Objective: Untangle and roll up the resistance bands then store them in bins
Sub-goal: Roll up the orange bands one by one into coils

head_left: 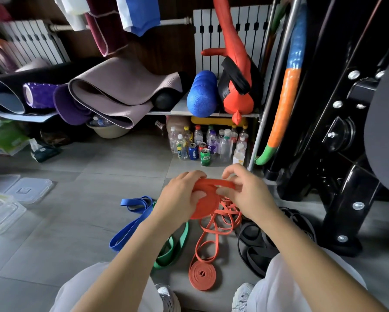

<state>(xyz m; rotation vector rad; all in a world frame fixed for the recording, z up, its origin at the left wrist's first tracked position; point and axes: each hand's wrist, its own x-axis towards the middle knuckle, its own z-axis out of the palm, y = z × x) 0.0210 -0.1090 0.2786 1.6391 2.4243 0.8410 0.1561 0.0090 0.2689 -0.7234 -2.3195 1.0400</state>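
Note:
My left hand point(181, 197) grips a flat coil of wide orange band point(205, 204) held above the floor. My right hand point(245, 190) pinches the loose end of that same orange band at the coil's top edge. Below the hands lies a tangle of thin orange band point(213, 230), ending in a small rolled orange coil point(203, 274) between my feet. A blue band point(132, 221) and a green band point(173, 248) lie loose on the floor to the left. A black band point(254, 246) lies in a heap to the right.
Clear plastic bins and lids point(20, 194) sit on the tiled floor at the far left. A shelf holds rolled mats point(112, 95) and a blue foam roller point(201, 93), with bottles and cans point(207, 143) beneath. A black machine frame point(337, 154) stands at the right.

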